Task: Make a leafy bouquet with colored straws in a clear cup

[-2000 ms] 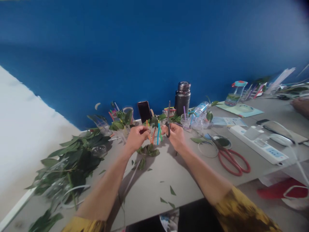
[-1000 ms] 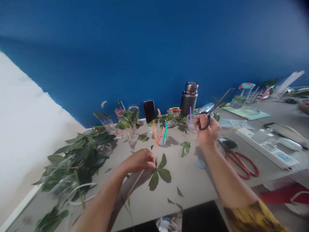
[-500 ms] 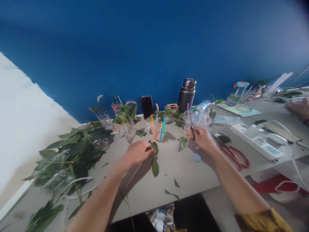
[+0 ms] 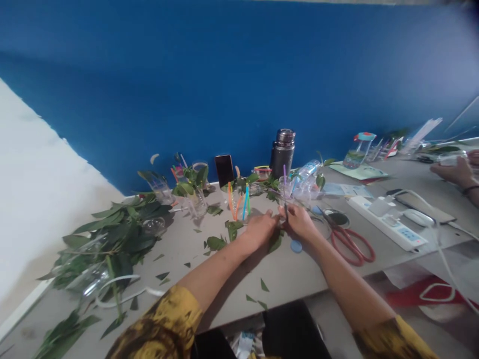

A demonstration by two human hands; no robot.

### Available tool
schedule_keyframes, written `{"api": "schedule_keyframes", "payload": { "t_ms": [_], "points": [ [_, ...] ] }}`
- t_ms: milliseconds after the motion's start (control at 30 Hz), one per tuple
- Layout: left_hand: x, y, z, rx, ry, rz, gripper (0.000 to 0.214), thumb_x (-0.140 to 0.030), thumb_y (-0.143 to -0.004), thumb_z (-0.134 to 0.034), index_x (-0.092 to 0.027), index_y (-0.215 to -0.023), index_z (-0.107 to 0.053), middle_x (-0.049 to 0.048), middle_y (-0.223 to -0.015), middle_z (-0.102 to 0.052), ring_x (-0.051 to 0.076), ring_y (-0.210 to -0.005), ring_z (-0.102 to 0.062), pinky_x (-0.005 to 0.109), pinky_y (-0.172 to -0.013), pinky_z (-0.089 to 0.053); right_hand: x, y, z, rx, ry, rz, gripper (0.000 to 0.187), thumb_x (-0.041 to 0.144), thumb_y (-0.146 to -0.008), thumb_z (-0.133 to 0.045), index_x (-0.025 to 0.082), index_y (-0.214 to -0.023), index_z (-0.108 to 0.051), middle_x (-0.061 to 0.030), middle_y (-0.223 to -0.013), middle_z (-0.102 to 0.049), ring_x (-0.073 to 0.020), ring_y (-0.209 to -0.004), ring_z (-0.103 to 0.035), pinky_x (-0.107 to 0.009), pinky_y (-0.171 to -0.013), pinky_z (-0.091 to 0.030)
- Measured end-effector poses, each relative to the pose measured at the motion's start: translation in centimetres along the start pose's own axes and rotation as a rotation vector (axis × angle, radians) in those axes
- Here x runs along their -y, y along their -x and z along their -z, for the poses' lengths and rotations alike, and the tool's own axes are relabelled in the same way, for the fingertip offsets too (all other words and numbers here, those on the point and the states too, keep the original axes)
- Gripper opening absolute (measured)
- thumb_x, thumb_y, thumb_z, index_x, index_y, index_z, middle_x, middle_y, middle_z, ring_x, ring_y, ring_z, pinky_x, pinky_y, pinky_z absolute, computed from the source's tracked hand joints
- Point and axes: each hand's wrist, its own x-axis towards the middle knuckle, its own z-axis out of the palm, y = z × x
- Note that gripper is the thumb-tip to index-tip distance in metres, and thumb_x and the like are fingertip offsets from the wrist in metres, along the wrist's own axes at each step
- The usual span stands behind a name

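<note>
My right hand (image 4: 299,223) is shut on black scissors (image 4: 285,212), whose blades point up and away from me. My left hand (image 4: 260,229) reaches across to meet it and pinches a small leafy sprig (image 4: 275,243), whose leaves hang down between the hands. Just beyond them a clear cup (image 4: 235,207) holds orange and blue drinking straws. Below my right hand lies a blue bottle cap (image 4: 296,246). Loose green leaves (image 4: 216,243) lie beside my left hand.
A large pile of leafy branches (image 4: 108,244) lies at the left. A steel thermos (image 4: 282,153) and a phone (image 4: 224,170) stand by the blue wall. Red-handled scissors (image 4: 352,247) and a white power strip (image 4: 387,223) lie right, near a co-worker's hand (image 4: 456,172).
My left hand has moved right to meet my right hand, and the sprig has come with it. My right hand has dropped lower and closer to the middle, with the scissors still in it.
</note>
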Motion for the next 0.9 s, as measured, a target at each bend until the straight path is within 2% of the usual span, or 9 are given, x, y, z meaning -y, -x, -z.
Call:
{"api": "schedule_keyframes", "payload": {
  "t_ms": [100,200,333,467,533,633,733,833,900],
  "points": [
    [-0.3,-1.0,-0.3,0.003,-0.011,-0.008,0.040,-0.015,-0.103,-0.043,-0.015,-0.132,-0.070,0.0208,-0.124,-0.066,0.033,-0.103,-0.076,0.042,-0.082,-0.058,0.0,0.1,0.4,0.018,0.069,-0.032,0.041,0.058,-0.089,-0.063,0.022,-0.070,-0.063,-0.0045,-0.060,-0.067,-0.0200,-0.055,-0.063,-0.029,-0.053,-0.040],
    [-0.5,-0.8,0.0,0.009,-0.029,-0.014,0.037,-0.010,-0.101,-0.045,-0.012,-0.122,-0.075,0.0208,-0.120,-0.067,0.033,-0.105,-0.076,0.041,-0.086,-0.058,0.2,0.2,0.6,-0.028,0.092,-0.033,0.038,0.056,-0.091,-0.059,0.022,-0.075,-0.065,-0.0053,-0.063,-0.069,-0.0209,-0.059,-0.065,-0.030,-0.058,-0.042],
    [-0.4,-0.1,0.0,0.000,-0.067,-0.049,0.037,-0.008,-0.101,-0.042,-0.010,-0.125,-0.071,0.0217,-0.122,-0.066,0.034,-0.110,-0.074,0.040,-0.085,-0.058,0.3,0.2,0.5,-0.041,0.152,0.003,0.037,0.054,-0.092,-0.059,0.023,-0.073,-0.064,-0.0067,-0.067,-0.071,-0.0215,-0.064,-0.066,-0.031,-0.062,-0.042],
    [0.2,0.7,-0.4,-0.005,-0.026,-0.053,0.036,-0.008,-0.101,-0.041,-0.009,-0.128,-0.065,0.0217,-0.121,-0.067,0.033,-0.104,-0.074,0.040,-0.082,-0.057,0.1,0.1,0.5,-0.033,0.225,0.035,0.035,0.051,-0.095,-0.057,0.022,-0.078,-0.068,-0.0079,-0.073,-0.074,-0.0226,-0.070,-0.067,-0.032,-0.065,-0.042],
    [1.0,1.5,-0.3,-0.020,0.081,-0.054,0.037,-0.004,-0.097,-0.043,-0.013,-0.127,-0.064,0.0178,-0.120,-0.069,0.029,-0.103,-0.073,0.038,-0.085,-0.056,0.0,0.1,0.5,-0.029,0.285,0.033,0.035,0.049,-0.096,-0.055,0.022,-0.080,-0.069,-0.0078,-0.078,-0.075,-0.0226,-0.074,-0.067,-0.031,-0.067,-0.042],
    [2.6,3.2,0.0,-0.104,0.283,-0.077,0.041,-0.001,-0.093,-0.043,-0.018,-0.124,-0.065,0.0136,-0.125,-0.070,0.025,-0.112,-0.069,0.035,-0.094,-0.054,0.2,0.2,0.5,0.017,0.423,0.021,0.035,0.049,-0.096,-0.058,0.022,-0.077,-0.068,-0.0070,-0.080,-0.075,-0.0221,-0.077,-0.067,-0.029,-0.066,-0.039],
    [4.2,5.2,0.4,-0.159,0.457,-0.084,0.031,-0.006,-0.092,-0.047,-0.019,-0.108,-0.071,0.0106,-0.114,-0.075,0.024,-0.108,-0.069,0.035,-0.096,-0.052,1.0,0.7,0.4,0.082,0.566,0.001,0.032,0.050,-0.093,-0.066,0.022,-0.077,-0.070,-0.0060,-0.084,-0.077,-0.0210,-0.077,-0.067,-0.029,-0.063,-0.034],
    [5.2,7.2,0.7,-0.089,0.741,-0.025,0.013,-0.015,-0.087,-0.057,-0.020,-0.083,-0.068,0.0047,-0.083,-0.073,0.021,-0.082,-0.070,0.032,-0.080,-0.054,1.8,1.1,0.3,0.115,0.691,-0.018,0.024,0.046,-0.093,-0.068,0.023,-0.089,-0.076,-0.0067,-0.099,-0.080,-0.0223,-0.088,-0.070,-0.029,-0.065,-0.035],
    [5.6,8.3,1.0,-0.005,1.027,0.054,0.006,-0.023,-0.086,-0.063,-0.020,-0.080,-0.065,0.0010,-0.066,-0.068,0.019,-0.065,-0.067,0.030,-0.066,-0.052,2.1,1.4,0.1,0.146,0.767,-0.023,0.026,0.047,-0.095,-0.067,0.023,-0.098,-0.077,-0.0082,-0.108,-0.080,-0.0243,-0.096,-0.072,-0.029,-0.067,-0.037]
  ]
}}
